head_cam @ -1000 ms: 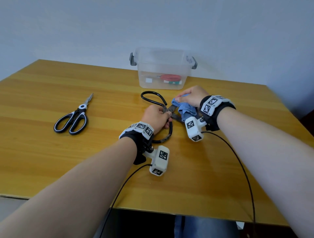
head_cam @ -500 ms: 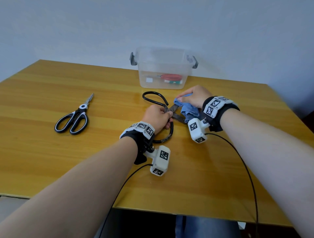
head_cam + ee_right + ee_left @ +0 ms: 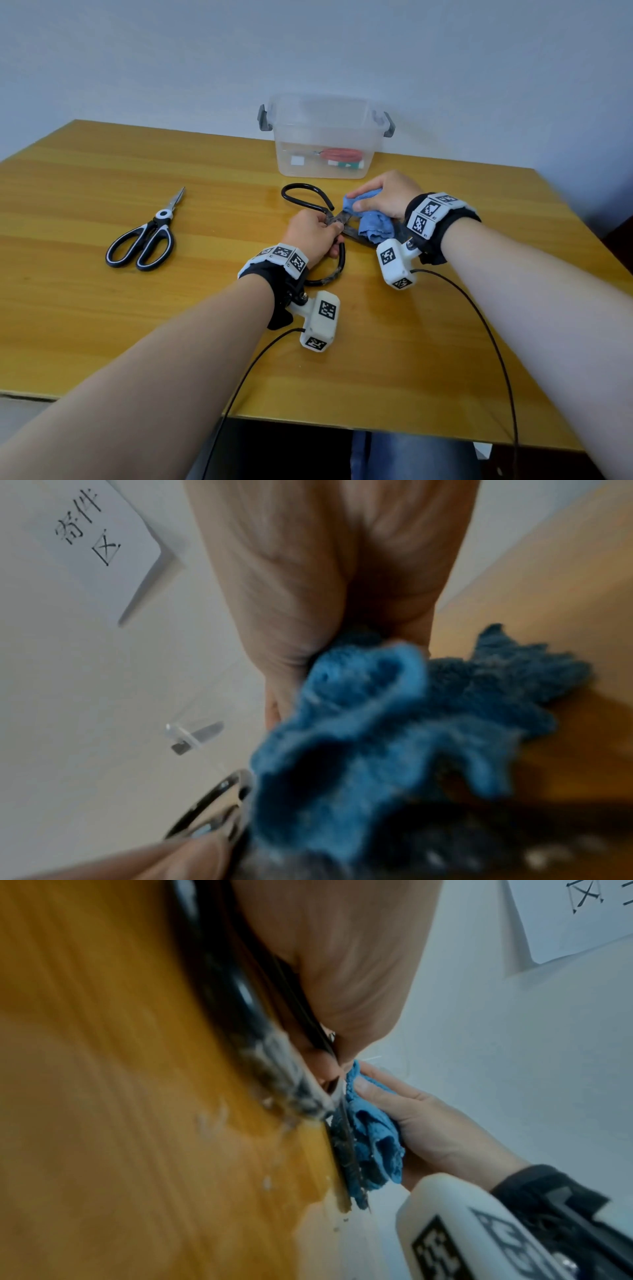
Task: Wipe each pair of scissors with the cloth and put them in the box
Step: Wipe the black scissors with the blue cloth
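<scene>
Large black iron scissors (image 3: 306, 202) with big loop handles lie at the table's middle. My left hand (image 3: 317, 236) grips them near the pivot, one loop curving under the wrist. My right hand (image 3: 383, 202) holds a bunched blue cloth (image 3: 373, 228) wrapped over the blades, which are mostly hidden. The left wrist view has the blue cloth (image 3: 371, 1139) pressed along the blade's edge. The right wrist view is filled by the blue cloth (image 3: 369, 737). A second pair, black-and-white handled scissors (image 3: 144, 240), lies to the left. The clear box (image 3: 325, 137) stands behind.
The clear box holds red-handled scissors (image 3: 340, 155) and small items. It has grey latches and stands by the wall. The wooden table (image 3: 102, 325) has bare surface in front and to the left. Black cables (image 3: 479, 325) trail from both wrist cameras toward the near edge.
My right hand with the cloth has slid slightly right along the blades. The left hand keeps its grip on the black scissors.
</scene>
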Demonstrator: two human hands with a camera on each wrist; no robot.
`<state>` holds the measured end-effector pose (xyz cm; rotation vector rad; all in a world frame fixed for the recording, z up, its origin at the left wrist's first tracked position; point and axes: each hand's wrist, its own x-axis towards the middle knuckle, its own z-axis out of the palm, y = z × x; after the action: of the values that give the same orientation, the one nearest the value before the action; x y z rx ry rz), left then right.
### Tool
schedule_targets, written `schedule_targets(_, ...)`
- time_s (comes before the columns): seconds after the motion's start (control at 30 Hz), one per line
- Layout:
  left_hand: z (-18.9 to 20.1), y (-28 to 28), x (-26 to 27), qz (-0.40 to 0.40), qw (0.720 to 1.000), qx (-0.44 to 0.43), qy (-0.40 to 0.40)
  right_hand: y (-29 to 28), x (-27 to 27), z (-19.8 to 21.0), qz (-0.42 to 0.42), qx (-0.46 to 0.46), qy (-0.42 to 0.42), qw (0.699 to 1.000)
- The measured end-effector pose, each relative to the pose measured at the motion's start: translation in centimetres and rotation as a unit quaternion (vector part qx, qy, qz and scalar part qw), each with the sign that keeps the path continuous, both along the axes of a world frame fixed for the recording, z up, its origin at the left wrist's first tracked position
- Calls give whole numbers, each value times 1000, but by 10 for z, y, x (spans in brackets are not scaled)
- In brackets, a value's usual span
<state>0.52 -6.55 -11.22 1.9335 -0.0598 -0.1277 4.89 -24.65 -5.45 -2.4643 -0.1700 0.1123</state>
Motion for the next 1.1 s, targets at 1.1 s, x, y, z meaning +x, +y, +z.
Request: schedule_targets(1.1,-1,-1,0,-1,1000,1,-13,20,-11,29,72,-185,-6,980)
